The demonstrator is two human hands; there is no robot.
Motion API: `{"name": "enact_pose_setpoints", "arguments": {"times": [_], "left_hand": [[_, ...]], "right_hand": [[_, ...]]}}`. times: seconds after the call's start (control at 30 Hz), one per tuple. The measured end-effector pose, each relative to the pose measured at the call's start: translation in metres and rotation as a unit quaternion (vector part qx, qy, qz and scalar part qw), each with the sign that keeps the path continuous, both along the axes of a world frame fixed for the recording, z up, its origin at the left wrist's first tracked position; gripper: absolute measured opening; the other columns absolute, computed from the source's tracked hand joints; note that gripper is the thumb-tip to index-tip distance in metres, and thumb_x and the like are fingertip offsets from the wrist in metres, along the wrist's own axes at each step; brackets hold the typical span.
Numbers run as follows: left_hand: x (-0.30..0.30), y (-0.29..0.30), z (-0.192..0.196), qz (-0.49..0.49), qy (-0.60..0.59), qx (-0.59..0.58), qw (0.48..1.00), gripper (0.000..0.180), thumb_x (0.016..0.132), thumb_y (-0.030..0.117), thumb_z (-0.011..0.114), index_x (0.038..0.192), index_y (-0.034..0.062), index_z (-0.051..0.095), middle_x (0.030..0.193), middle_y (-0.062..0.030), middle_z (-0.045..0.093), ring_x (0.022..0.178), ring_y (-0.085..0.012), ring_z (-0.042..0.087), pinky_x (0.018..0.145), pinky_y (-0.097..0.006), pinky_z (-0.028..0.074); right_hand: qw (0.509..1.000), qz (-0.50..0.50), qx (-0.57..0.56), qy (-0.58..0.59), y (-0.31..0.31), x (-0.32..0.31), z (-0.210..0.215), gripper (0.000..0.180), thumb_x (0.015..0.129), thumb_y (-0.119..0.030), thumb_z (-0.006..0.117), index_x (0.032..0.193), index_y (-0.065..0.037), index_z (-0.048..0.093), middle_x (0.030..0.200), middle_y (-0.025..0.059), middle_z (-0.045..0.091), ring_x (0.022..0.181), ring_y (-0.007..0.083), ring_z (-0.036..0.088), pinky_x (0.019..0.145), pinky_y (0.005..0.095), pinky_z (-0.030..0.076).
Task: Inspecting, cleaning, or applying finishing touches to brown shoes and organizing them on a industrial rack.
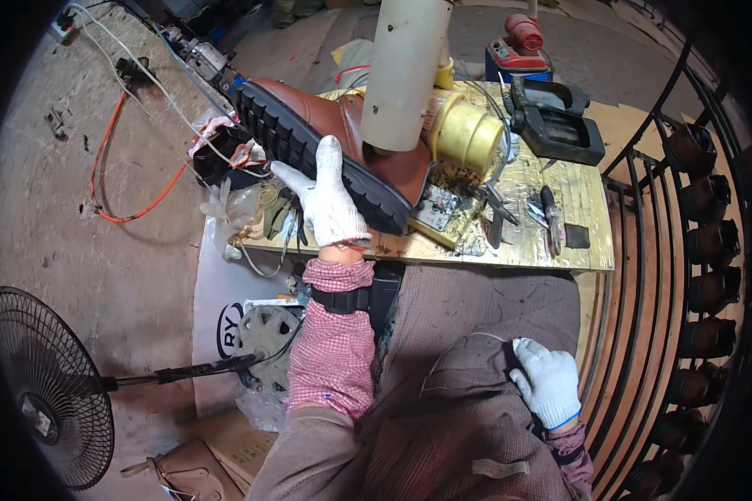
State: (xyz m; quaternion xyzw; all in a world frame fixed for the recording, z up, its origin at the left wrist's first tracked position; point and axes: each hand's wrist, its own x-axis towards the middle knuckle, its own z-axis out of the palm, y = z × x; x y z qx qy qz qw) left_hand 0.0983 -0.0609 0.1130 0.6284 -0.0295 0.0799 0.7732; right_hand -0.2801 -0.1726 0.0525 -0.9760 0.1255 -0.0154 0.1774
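Observation:
A brown leather boot [301, 106] with a thick black lugged sole [326, 159] lies on its side over the workbench, its sole turned toward me. A pale ribbed tube [406, 75] comes down against its upper and hides part of it. My left hand [332, 200], in a white knit glove, presses on the sole with thumb and fingers spread apart. My right hand [548, 380], gloved too, rests on the brown apron [468, 417] over my right thigh. Its fingers are curled; a small dark patch shows at their tips, too unclear to name.
On the bench [589, 250] are a yellow cylinder [466, 134], black trays [556, 125], pliers [500, 204] and a marker-like tool [551, 219]. A fan [50, 392] stands at left. A rack [643, 334] holding several dark shoes lines the right. An orange cord [100, 171] crosses the floor.

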Motion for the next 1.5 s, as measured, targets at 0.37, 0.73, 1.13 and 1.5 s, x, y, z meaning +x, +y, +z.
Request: {"name": "enact_pose_setpoints", "arguments": {"times": [0.37, 0.73, 1.13, 1.5], "left_hand": [[-0.062, 0.020, 0.000, -0.002, 0.098, -0.085, 0.992, 0.113, 0.093, 0.043, 0.077, 0.167, 0.0041, 0.001, 0.159, -0.0162, 0.037, 0.131, -0.0278, 0.052, 0.108, -0.041, 0.046], [-0.073, 0.058, -0.004, 0.012, 0.082, -0.119, 0.989, 0.100, 0.093, 0.047, 0.076, 0.166, 0.0107, 0.019, 0.150, -0.0116, 0.048, 0.119, -0.0250, 0.058, 0.104, -0.039, 0.048], [-0.058, 0.084, -0.149, -0.310, 0.242, -0.425, 0.815, 0.082, 0.099, 0.070, 0.050, 0.159, 0.0159, 0.038, 0.150, -0.0129, 0.052, 0.137, -0.0341, 0.051, 0.118, -0.050, 0.041], [0.005, 0.048, -0.165, -0.220, 0.243, -0.362, 0.873, 0.090, 0.091, 0.084, 0.045, 0.157, 0.0226, 0.039, 0.152, -0.0062, 0.048, 0.134, -0.0311, 0.049, 0.118, -0.049, 0.040]], "right_hand": [[0.976, 0.100, -0.014, -0.192, -0.004, 0.104, 0.057, 0.055, 0.086, -0.016, 0.068, 0.140, -0.009, 0.060, 0.133, 0.0122, 0.066, 0.088, 0.0291, 0.068, 0.080, 0.0403, 0.053], [0.954, 0.277, -0.108, 0.040, 0.008, 0.100, 0.013, 0.014, 0.082, -0.018, 0.063, 0.075, -0.009, 0.070, 0.065, 0.0087, 0.063, 0.069, 0.0301, 0.068, 0.067, 0.0433, 0.052], [0.998, 0.029, 0.037, 0.039, 0.005, 0.010, 0.008, 0.031, 0.087, -0.026, 0.072, 0.112, -0.009, 0.073, 0.101, 0.0128, 0.076, 0.087, 0.0320, 0.072, 0.077, 0.0440, 0.055], [0.998, 0.012, 0.048, 0.044, 0.002, 0.001, -0.004, 0.032, 0.086, -0.025, 0.072, 0.113, -0.008, 0.072, 0.098, 0.0139, 0.075, 0.085, 0.0329, 0.072, 0.076, 0.0443, 0.055]]}}
